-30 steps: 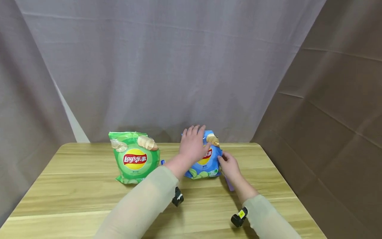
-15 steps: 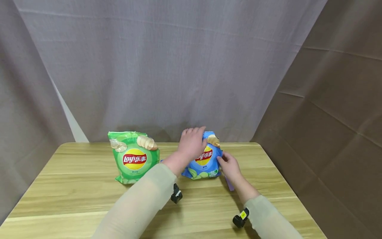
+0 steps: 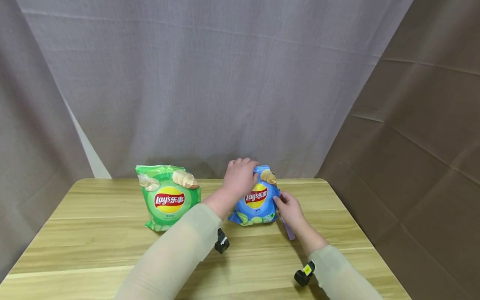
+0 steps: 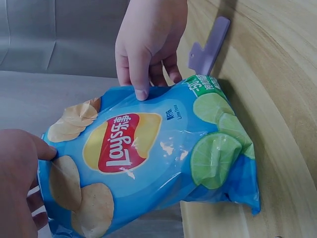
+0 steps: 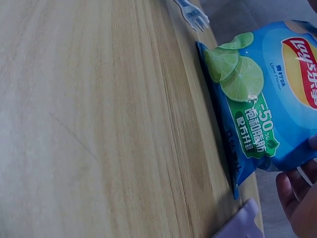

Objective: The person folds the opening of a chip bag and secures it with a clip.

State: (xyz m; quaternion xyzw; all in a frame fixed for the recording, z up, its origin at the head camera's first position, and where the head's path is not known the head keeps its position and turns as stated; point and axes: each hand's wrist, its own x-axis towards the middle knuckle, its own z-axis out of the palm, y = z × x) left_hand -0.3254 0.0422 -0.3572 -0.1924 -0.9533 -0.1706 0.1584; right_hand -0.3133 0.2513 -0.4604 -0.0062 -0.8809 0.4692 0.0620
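A blue Lay's chip bag (image 3: 258, 206) stands upright near the far edge of the wooden table. At its upper left corner my left hand (image 3: 240, 177) grips it, with the thumb on the front and the other fingers behind, as the left wrist view shows. My right hand (image 3: 291, 209) pinches the opposite side edge, its thumb (image 4: 142, 94) lying on the printed face and its fingers reaching behind. Lime slices and a green label mark the bag's lower end in the right wrist view. Partly hidden beside the right hand lies a flat purple plastic piece (image 4: 210, 47) with a small tab.
To the left a green Lay's chip bag (image 3: 168, 200) stands on the wooden table (image 3: 93, 250). In the right wrist view a pale fork (image 5: 193, 16) lies near the table edge. A grey curtain (image 3: 225, 83) hangs behind, and brown cloth (image 3: 405, 166) borders the right side.
My left hand's fingers, earlier stretched up over the blue bag, have bent behind its top edge. More of the bag's logo shows now. The right hand has stayed nearly in place.
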